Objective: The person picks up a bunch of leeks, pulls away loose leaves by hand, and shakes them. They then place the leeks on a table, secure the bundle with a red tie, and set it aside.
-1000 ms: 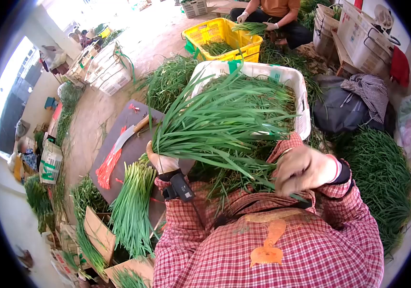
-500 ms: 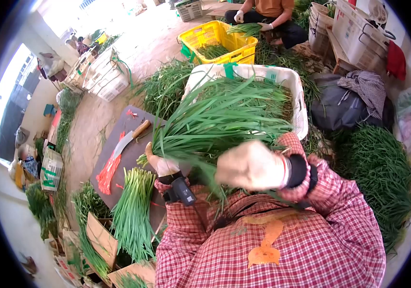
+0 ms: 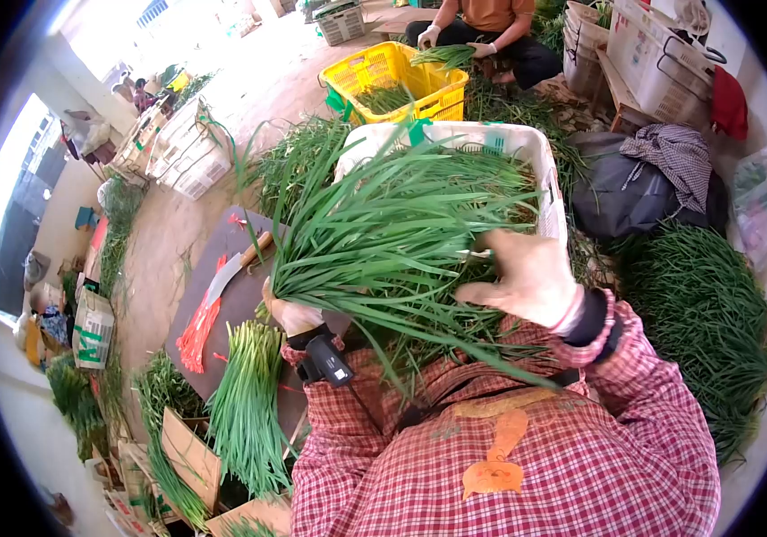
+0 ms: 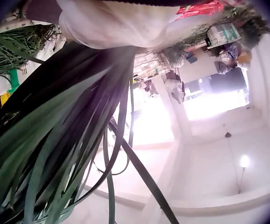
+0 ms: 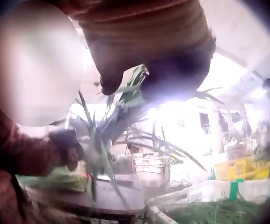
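Note:
In the head view my gloved left hand [image 3: 296, 315] grips a bunch of long green chives [image 3: 383, 237] by its stem end. Their leaves fan out to the right over a white crate [image 3: 553, 192]. From the left wrist view, the leaves hang away from the white glove [image 4: 111, 23]. My right hand [image 3: 531, 279] is at the leaf tips on the right, thumb and fingers spread apart with nothing between them. Next to the left hand, a trimmed pile of chives [image 3: 247, 403] lies on a dark board [image 3: 200, 327], along with a wooden-handled knife [image 3: 231, 273] and red ties [image 3: 197, 338].
Loose chives fill the white crate; a large heap [image 3: 701, 331] lies at the right. Beyond stands a yellow crate [image 3: 442, 98], with a seated person [image 3: 491, 40] behind it. A dark bag [image 3: 612, 192] sits at the right and cardboard [image 3: 188, 456] at the lower left.
The right hand swept left and toward my body past the leaves, then moved back out to the right with its fingers spread. The left hand keeps its hold on the chives.

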Demonstrator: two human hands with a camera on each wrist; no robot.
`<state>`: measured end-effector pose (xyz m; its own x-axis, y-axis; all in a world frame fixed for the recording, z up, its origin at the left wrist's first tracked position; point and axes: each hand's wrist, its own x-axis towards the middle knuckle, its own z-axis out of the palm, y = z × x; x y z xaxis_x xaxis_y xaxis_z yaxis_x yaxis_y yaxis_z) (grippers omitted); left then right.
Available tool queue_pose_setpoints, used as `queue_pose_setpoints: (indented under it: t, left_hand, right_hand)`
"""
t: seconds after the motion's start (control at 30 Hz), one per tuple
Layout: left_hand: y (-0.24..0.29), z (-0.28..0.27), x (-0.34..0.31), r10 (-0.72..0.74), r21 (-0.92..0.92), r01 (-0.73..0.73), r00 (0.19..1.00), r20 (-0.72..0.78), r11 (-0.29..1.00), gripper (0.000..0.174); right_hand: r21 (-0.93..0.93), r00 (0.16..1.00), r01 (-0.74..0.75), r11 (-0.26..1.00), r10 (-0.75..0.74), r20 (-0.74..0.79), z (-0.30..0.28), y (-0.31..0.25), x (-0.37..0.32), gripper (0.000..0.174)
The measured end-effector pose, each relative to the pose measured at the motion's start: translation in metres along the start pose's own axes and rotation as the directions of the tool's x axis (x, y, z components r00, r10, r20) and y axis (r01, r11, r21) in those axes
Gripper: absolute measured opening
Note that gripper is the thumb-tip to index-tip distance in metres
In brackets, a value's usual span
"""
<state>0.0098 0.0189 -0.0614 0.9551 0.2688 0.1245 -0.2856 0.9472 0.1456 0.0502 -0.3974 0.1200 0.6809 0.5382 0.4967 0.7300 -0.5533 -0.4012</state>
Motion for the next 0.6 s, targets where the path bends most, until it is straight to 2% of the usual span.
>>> queue_pose_setpoints:
  t: [0.03,0.07,0.1,0.13,0.17,0.2,0.23,0.3,0.33,0.37,0.43,0.5,0.57,0.6]
  left_hand:
    - [-0.002,0.005,-0.001,-0.029,-0.004,0.03,0.994,0.105,1.0,0.066]
    - [-0.005,0.01,-0.002,-0.065,0.006,0.066,0.971,0.231,0.998,0.064]
    - [-0.005,0.019,-0.004,-0.022,-0.031,0.025,0.995,0.097,0.999,0.064]
    - [-0.004,0.027,-0.005,0.02,-0.063,-0.022,0.999,-0.038,0.998,0.063]
    - [-0.003,0.031,-0.004,0.062,-0.092,-0.078,0.983,-0.172,0.993,0.063]
    - [-0.002,0.03,-0.004,0.034,-0.066,-0.031,0.999,0.037,0.997,0.063]
    - [0.0,0.026,-0.003,-0.007,-0.028,0.014,0.971,0.24,1.0,0.063]
    - [0.004,0.015,-0.003,-0.02,-0.104,0.056,0.946,0.322,0.993,0.062]
    - [0.012,0.008,-0.002,0.002,-0.223,0.045,0.979,0.206,0.974,0.063]
    - [0.018,0.001,0.003,0.04,-0.218,-0.021,0.996,0.085,0.976,0.062]
    - [0.027,-0.008,0.013,0.114,-0.162,-0.14,0.98,-0.16,0.977,0.062]
    - [0.031,-0.016,0.014,0.141,-0.147,-0.169,0.973,-0.185,0.974,0.058]
    - [0.034,-0.022,0.016,0.168,-0.131,-0.196,0.966,-0.198,0.972,0.057]
    - [0.033,-0.025,0.014,0.169,-0.13,-0.19,0.973,-0.158,0.973,0.057]
  right_hand:
    - [-0.084,0.992,0.119,0.989,-0.122,-0.034,0.01,-0.004,0.008,0.033]
    - [-0.1,0.98,0.19,0.977,-0.183,0.076,0.026,-0.001,0.011,0.026]
    - [-0.109,0.953,0.262,0.959,-0.239,0.187,0.036,-0.002,0.015,0.02]
    - [0.054,0.934,0.333,0.941,-0.337,0.117,0.039,-0.009,0.013,0.014]
    - [0.382,0.91,0.392,0.837,-0.413,-0.028,0.042,-0.014,0.009,0.014]
    - [0.565,0.903,0.307,0.765,-0.421,0.079,0.035,-0.023,0.001,0.015]
    - [0.717,0.879,0.187,0.671,-0.44,0.183,0.022,-0.032,-0.008,0.016]
    - [0.825,0.807,0.204,0.527,-0.568,0.163,-0.003,-0.033,-0.021,0.02]
    - [0.836,0.741,0.012,0.548,-0.566,0.36,-0.02,-0.027,-0.027,0.022]
    - [0.731,0.579,-0.062,0.68,-0.572,0.581,-0.028,-0.013,-0.033,0.017]
    - [0.723,0.661,-0.038,0.69,-0.526,0.536,-0.044,-0.001,-0.042,0.02]
    - [0.62,0.771,-0.048,0.783,-0.366,0.522,-0.067,0.016,-0.036,0.028]
    - [0.563,0.872,-0.325,0.76,0.011,0.489,-0.089,0.02,-0.029,0.021]
    - [0.539,0.916,-0.29,0.791,0.066,0.395,-0.09,0.02,-0.023,0.024]
